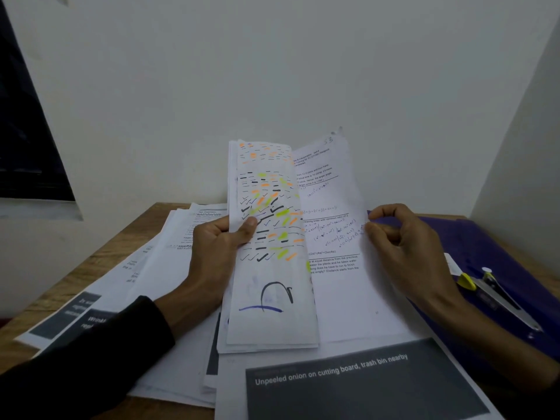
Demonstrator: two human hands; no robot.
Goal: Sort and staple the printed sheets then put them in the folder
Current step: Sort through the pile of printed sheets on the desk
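Your left hand (pixel 216 241) holds a bundle of printed sheets (pixel 266 262) upright, thumb across the front, fingers curled behind; the grip is closed on the bundle's left edge. The front sheet is folded back lengthwise and shows orange, green and black marker strokes, tick marks, and a black arch over a blue line lower down. Your right hand (pixel 403 247) pinches the right edge of the math sheet (pixel 336 237) opened out behind it, thumb and forefinger closed on the paper, other fingers curled.

Below both grips, the bundle's bottom edge rests on loose sheets (pixel 169 298) spread over the wooden surface (pixel 60 277). Nearer you than the grips lies a page with a dark panel (pixel 363 386) reading "Unpeeled onion on cutting board, trash bin nearby". Left of the left grip, more pages fan out, some with dark headers.

Right of the right grip, the purple folder (pixel 485 253) lies open on the surface, its metal clip (pixel 503 298) with a yellow tab visible. A dark sleeve (pixel 91 353) covers your left forearm.
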